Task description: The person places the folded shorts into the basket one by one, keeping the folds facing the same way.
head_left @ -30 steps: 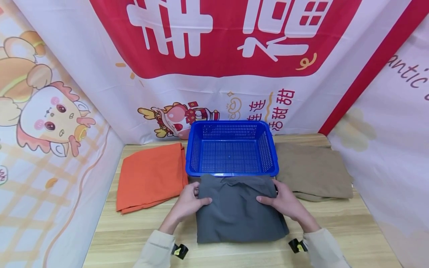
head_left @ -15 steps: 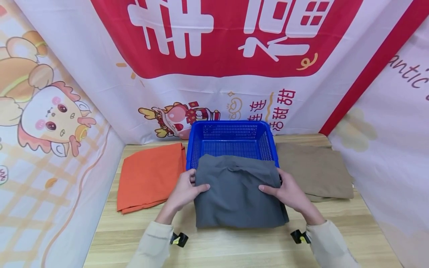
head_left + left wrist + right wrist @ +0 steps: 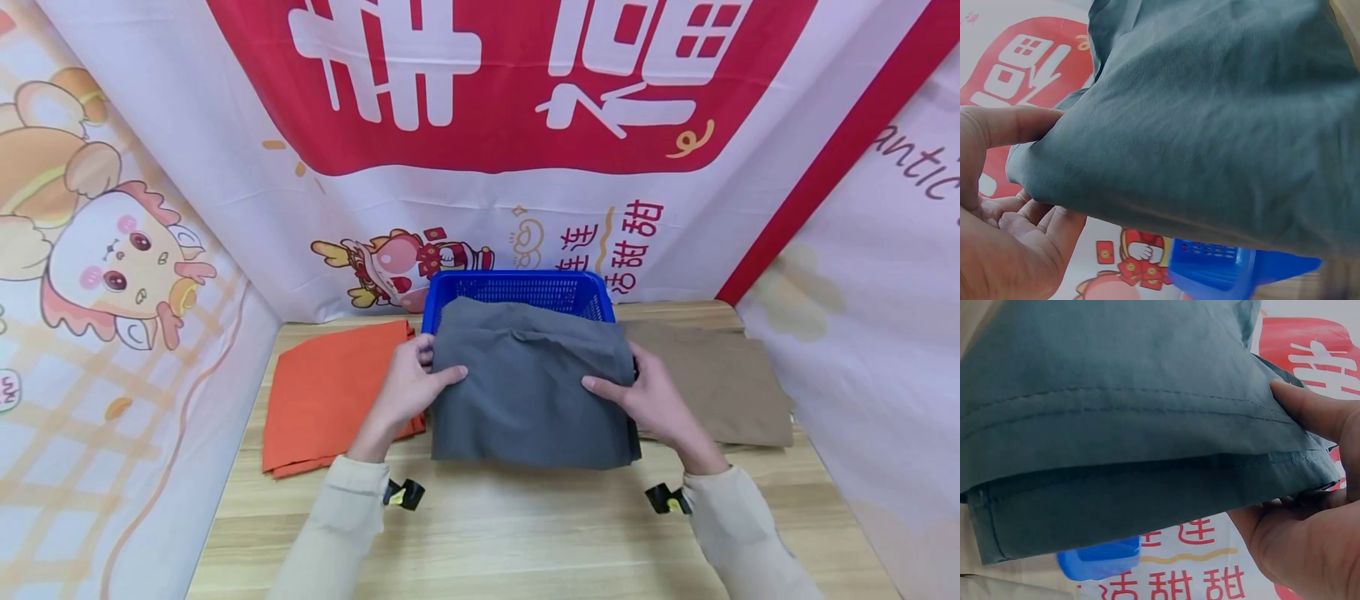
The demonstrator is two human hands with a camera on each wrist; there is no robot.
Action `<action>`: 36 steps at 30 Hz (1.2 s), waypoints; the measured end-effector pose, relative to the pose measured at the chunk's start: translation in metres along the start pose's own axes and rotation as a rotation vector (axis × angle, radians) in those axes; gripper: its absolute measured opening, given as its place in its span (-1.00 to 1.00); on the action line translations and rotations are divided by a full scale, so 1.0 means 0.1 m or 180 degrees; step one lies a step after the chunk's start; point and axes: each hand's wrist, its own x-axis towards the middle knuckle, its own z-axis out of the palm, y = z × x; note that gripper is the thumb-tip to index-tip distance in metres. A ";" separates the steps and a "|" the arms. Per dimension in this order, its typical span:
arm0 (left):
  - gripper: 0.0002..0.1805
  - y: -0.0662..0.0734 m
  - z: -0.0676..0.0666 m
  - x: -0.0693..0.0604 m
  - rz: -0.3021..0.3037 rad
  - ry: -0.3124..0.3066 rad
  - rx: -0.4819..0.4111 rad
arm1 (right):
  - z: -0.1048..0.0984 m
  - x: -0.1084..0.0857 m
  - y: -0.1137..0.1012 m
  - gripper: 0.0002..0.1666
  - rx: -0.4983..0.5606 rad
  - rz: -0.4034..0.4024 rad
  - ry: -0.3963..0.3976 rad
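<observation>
A folded dark grey cloth is held up between both hands, its far part over the blue basket and hiding most of the basket's inside. The left hand grips its left edge, thumb on top and fingers beneath; the left wrist view shows the thumb and fingers of that hand around a corner of the cloth. On the right edge, the right hand pinches it the same way. Stitched hems of the cloth show in the right wrist view beside the right hand.
A folded orange cloth lies left of the basket, partly behind the left hand. To the right lies a folded brown cloth. All stand on a wooden table, with printed fabric walls behind and at both sides.
Both hands have carried the grey cloth forward, away from the person, from in front of the basket to over it. The basket's inside is now mostly covered from view; the other cloths have stayed put.
</observation>
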 end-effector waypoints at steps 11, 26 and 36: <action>-0.54 0.27 -0.05 0.22 0.0114 0.0171 -0.0013 | -0.06 0.24 -0.16 -0.20 0.0117 -0.0068 0.0238; -0.52 0.37 -0.07 0.55 0.0373 0.0482 -0.0061 | -0.17 0.60 -0.28 -0.17 0.0149 -0.0288 0.0345; -0.55 0.30 -0.03 0.69 0.0513 0.0610 -0.0184 | -0.13 0.77 -0.24 -0.21 0.0194 -0.0158 0.0488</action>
